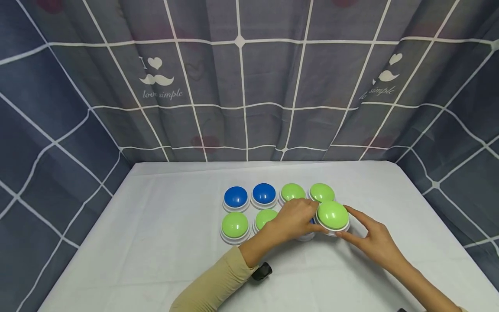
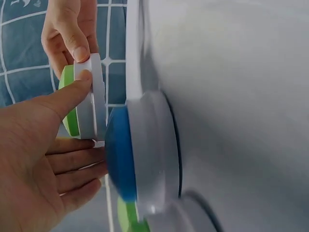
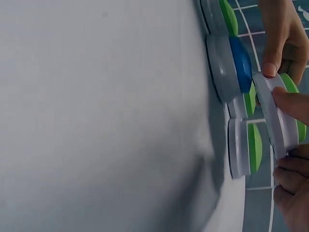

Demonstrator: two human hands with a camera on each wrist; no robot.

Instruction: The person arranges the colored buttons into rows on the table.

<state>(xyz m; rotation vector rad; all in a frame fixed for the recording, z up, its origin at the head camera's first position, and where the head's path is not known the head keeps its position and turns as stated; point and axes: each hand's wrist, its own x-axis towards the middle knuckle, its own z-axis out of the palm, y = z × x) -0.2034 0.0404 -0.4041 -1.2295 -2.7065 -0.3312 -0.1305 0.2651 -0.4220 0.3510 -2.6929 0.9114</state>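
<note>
A green push button with a white round base [image 1: 332, 215] is held raised above the table between both hands. My left hand [image 1: 294, 219] pinches its left edge, with the thumb on the white base. On the opposite edge, the right hand [image 1: 375, 242] grips it between thumb and fingers. Under the left hand is a blue button [image 2: 120, 154], mostly hidden in the head view. A green button [image 1: 321, 192] stands just behind the raised one, and another green button [image 1: 293, 191] stands to its left. The left hand partly covers a front-row green button [image 1: 266, 216].
Two blue buttons [image 1: 235, 197] stand at the back left of the group, with a green button [image 1: 234, 225] in front of them. A white cloth [image 1: 156, 242] covers the table. Dark checked curtains [image 1: 218, 86] enclose the back and sides. A black device [image 1: 262, 271] shows at the left wrist.
</note>
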